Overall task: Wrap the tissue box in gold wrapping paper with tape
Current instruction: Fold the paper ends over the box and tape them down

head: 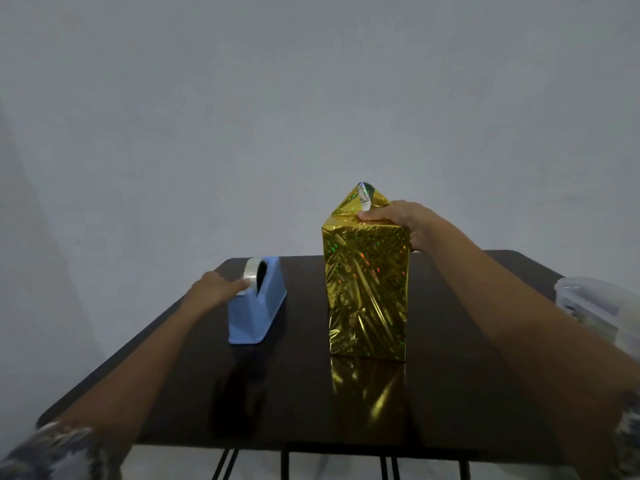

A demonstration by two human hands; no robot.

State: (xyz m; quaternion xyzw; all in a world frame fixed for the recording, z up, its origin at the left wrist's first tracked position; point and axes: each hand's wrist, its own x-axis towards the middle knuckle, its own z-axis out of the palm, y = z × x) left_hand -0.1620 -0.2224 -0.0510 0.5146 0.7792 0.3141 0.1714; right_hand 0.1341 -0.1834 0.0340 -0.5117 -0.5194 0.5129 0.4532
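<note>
From the head view, the tissue box (367,289) stands upright on end on the dark desk (485,375), right of the middle and towards the far edge. It is covered in the gold wrapping paper (349,327), which is creased and wrinkled on the near face. At the top the paper rises in a loose folded peak (362,199) with its silver underside showing. The glossy desk top mirrors the gold just in front of the box.

The right hand (398,220) grips the box at its top right corner, thumb along the top front edge and fingers curled over behind, so that corner and part of the fold are hidden.

Left of the box, and apart from it, a blue tape dispenser (256,306) sits near the far left corner of the desk, its length running from far to near. A roll of clear tape (252,271) is seated in its far end. The left hand (214,289) reaches in from the left and its fingertips touch the roll. The light is dim and the hand covers that side, so whether it pinches a tape end cannot be told.

The two hands are well apart, with the dispenser and box between them.

A clear plastic container (595,306) sits at the right edge of the desk, partly cut off by the right forearm. Patterned sleeves (52,448) show at the lower corners, and thin black legs (284,462) under the near edge. A plain grey wall (311,98) stands behind.
</note>
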